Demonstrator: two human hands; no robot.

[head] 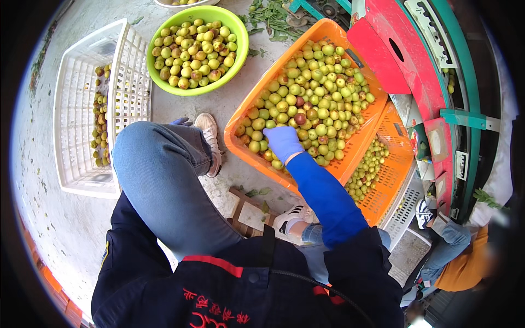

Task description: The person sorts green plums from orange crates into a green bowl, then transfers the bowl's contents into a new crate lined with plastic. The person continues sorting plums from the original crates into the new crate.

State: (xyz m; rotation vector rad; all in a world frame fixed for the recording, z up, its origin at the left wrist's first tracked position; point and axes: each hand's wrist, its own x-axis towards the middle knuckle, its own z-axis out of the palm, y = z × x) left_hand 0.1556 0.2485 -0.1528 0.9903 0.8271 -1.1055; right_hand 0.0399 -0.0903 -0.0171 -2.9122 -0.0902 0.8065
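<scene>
My right hand [283, 141], in a purple glove below a blue sleeve, reaches among green and brown-blotched jujubes [305, 98] in a large orange plastic crate [262, 76]. It touches the fruit near the crate's front side; its fingertips are hidden, so whether it grips any cannot be told. Of my left hand [180, 121], only gloved fingers show past my raised knee, above the concrete floor. Ahead of that hand stands a lime-green basin [242, 53] heaped with similar jujubes. Two or three darker red-brown fruits lie near the middle of the orange crate.
On the left is a white slatted crate [84, 143] with some jujubes at its bottom. A second orange crate [391, 180] holds smaller fruit. Red and teal machinery [422, 49] borders the right side, where another person's leg [447, 246] shows. Leaves [270, 16] litter the floor.
</scene>
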